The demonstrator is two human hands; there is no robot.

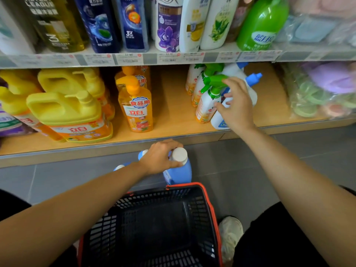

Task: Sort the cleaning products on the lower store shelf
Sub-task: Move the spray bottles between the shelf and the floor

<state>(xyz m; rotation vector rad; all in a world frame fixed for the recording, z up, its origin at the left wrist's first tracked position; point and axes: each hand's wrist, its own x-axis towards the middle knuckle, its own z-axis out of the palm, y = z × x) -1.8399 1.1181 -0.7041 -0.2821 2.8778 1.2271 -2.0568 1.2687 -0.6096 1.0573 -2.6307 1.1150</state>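
Observation:
My left hand [159, 159] grips the neck of a blue bottle with a white cap [180, 166] that stands on the floor below the lower shelf [173, 116]. Two more blue bottles [142, 154] show partly behind my left wrist. My right hand [236, 106] reaches onto the shelf and its curled fingers touch a white bottle with a blue cap [219, 120]. Beside it stand green-trigger spray bottles [208, 101]. Whether the right hand grips the bottle is unclear.
Yellow detergent jugs [67, 114] and orange pump bottles [135, 106] fill the shelf's left part. A black basket with an orange rim [209, 201] sits on the floor by my knees. Bagged sponges [323, 93] lie at the right. Shampoo bottles [169, 24] line the upper shelf.

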